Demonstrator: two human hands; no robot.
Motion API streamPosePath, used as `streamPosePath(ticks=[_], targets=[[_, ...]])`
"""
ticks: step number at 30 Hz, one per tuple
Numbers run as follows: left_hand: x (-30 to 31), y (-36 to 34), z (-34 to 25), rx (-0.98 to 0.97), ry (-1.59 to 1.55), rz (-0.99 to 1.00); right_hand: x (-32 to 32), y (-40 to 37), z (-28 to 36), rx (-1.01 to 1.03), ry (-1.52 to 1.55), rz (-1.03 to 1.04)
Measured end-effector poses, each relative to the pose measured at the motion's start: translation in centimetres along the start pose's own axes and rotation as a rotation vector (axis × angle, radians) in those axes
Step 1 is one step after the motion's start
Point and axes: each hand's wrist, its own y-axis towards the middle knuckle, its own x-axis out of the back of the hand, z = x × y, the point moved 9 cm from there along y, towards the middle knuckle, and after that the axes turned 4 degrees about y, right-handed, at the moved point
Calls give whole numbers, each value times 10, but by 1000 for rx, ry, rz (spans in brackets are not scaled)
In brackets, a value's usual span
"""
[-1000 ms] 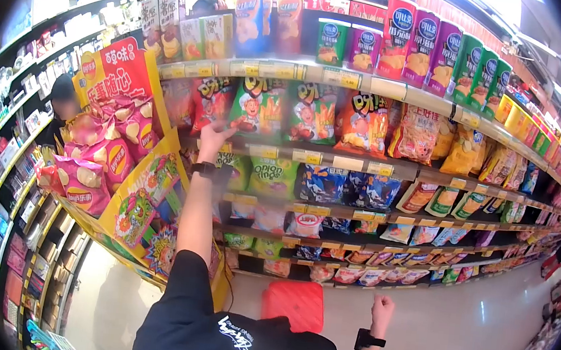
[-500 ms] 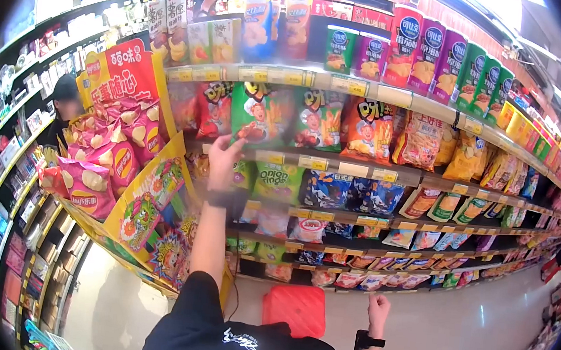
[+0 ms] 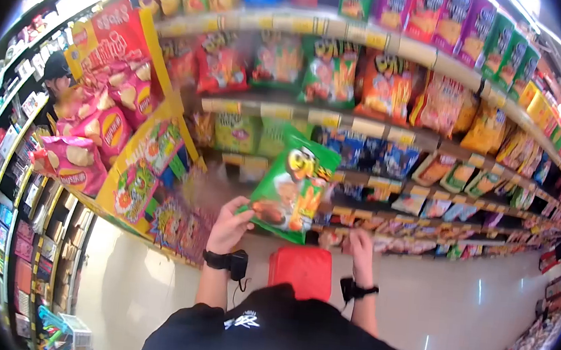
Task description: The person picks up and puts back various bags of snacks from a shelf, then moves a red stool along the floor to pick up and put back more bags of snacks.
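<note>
Green glossy snack bag out in front of the stocked store shelves, left hand grip clamped on its lower corner, right hand just beside it, grip impossible to tell, red plastic box below.

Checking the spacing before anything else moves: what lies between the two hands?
Head view: the lower end of the green snack bag, held by the left hand, fills the stretch toward the right hand. A red container shows lower, between the wrists.
</note>
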Motion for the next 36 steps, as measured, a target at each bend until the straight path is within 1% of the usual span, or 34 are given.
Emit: streamPosePath(ticks=[1,3,5,6,7,8,9,11,12,13,15,16,20,23,25,26,27,28,29,31,32,33,34,35,36], targets=[[1,-14,25,91,7,43,-23,0,7,-46,124,32],[2,-42,64,235,57,88,-45,10,-23,-220,385,119],[9,-56,83,262,248,134,-47,7,-47,-299,555,96],[19,-57,89,252,191,127,-51,15,-54,-320,636,106],[26,-59,94,242,129,117,-42,18,-61,-266,672,60],[27,-60,91,207,67,89,-41,15,-54,-224,650,79],[22,-63,82,223,54,30,-40,11,-44,-183,626,96],[26,-59,80,184,0,-29,-26,9,-43,-136,591,76],[32,-55,84,177,-27,-25,-19,8,-37,-92,578,31],[36,-50,88,125,-99,-14,-14,8,-27,-40,556,-16],[43,-46,102,147,-64,-88,-6,5,-5,78,380,-43],[40,-43,109,164,-48,-72,2,6,-4,118,347,-74],[13,-43,129,219,-86,-87,14,-18,57,314,243,-159],[-8,-43,146,251,-36,-47,36,-30,74,354,211,-172],[-5,-44,164,248,11,-61,55,-34,75,334,203,-202],[-4,-43,172,245,35,-63,61,-38,83,384,191,-200],[-11,-46,170,241,84,-136,69,-39,92,437,173,-194],[-10,-47,177,258,84,-164,79,-38,92,450,177,-190],[-8,-53,187,283,82,-204,86,-38,91,420,162,-191],[-20,-62,187,255,88,-224,99,-41,95,381,190,-214],[-20,-66,188,261,71,-237,109,-38,87,350,145,-223],[-21,-74,191,276,50,-262,114,-35,86,364,134,-230],[-19,-80,200,294,19,-278,122,-33,81,364,53,-259],[-12,-84,209,319,-5,-301,126,-28,76,395,54,-253],[0,-91,219,326,31,-373,132,-19,50,286,77,-209]])
